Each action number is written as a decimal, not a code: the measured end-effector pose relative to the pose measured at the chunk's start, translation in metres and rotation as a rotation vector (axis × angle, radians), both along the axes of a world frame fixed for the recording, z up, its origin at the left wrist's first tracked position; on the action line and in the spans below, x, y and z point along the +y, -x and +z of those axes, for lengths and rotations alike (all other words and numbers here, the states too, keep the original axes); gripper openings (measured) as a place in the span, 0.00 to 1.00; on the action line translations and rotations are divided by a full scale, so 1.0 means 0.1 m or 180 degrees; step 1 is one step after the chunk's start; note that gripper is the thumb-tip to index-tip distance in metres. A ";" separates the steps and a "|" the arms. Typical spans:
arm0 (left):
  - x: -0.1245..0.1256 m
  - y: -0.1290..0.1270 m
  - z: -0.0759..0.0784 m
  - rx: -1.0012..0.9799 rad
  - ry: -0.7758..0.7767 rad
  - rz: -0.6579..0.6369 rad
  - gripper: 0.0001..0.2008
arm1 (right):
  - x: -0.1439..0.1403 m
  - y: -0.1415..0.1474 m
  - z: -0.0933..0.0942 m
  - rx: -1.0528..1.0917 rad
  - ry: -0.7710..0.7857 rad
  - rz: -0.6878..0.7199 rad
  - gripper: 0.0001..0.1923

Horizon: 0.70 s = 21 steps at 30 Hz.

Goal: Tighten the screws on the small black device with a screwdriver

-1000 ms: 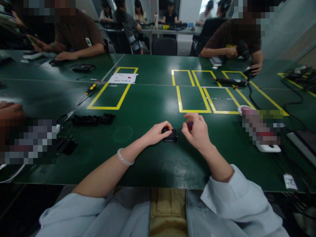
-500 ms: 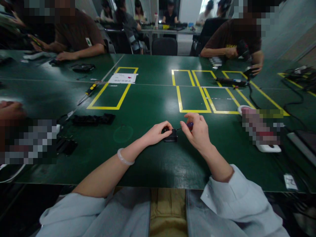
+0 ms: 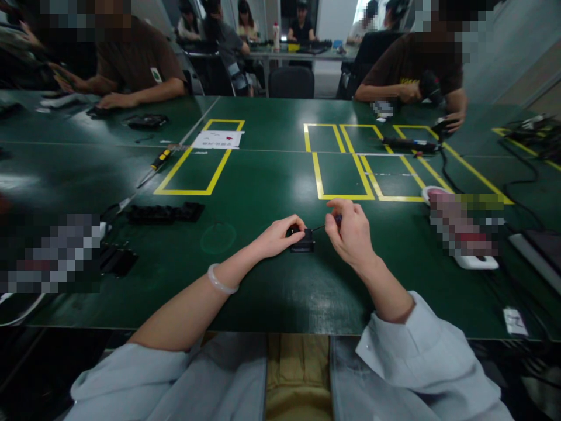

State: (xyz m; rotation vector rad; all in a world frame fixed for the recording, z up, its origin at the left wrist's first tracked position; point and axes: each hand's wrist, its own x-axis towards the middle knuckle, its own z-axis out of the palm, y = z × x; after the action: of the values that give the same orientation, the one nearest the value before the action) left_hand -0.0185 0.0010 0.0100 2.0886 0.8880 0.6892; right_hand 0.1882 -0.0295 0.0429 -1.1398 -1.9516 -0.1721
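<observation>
A small black block-shaped part (image 3: 302, 244) rests on the green table in front of me. My left hand (image 3: 281, 235) grips it from the left, thumb and fingers around its upper edge. My right hand (image 3: 350, 229) is closed round the dark purple handle of a screwdriver (image 3: 319, 227). The thin shaft points left, with its tip at or very near the right side of the black part; exact contact cannot be made out. The palm and fingers hide most of the handle.
A long black part (image 3: 164, 213) and black pieces (image 3: 117, 259) lie to my left. A yellow-black screwdriver (image 3: 161, 159) and white paper (image 3: 218, 139) lie farther off. At right is a white-edged object (image 3: 477, 262). Co-workers (image 3: 140, 64) sit across the green table (image 3: 272, 298).
My right hand's fingers have shifted round the screwdriver, and less of the handle shows. My left hand and the black part stay in place. A neighbour's hand at far left has moved away.
</observation>
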 end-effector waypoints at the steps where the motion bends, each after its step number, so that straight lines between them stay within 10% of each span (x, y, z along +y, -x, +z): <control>1: 0.00 0.00 0.00 0.0011 0.0000 0.0007 0.08 | 0.00 0.00 0.00 0.0002 0.0017 0.0014 0.10; 21: 0.00 0.00 -0.01 0.0014 -0.0014 -0.0001 0.08 | 0.02 0.00 -0.04 0.0146 0.0121 0.0085 0.10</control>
State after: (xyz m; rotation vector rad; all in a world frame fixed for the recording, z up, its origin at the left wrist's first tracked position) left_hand -0.0182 0.0011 0.0088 2.0948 0.8895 0.6873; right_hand 0.1879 -0.0279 0.0388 -1.1320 -1.9359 -0.0941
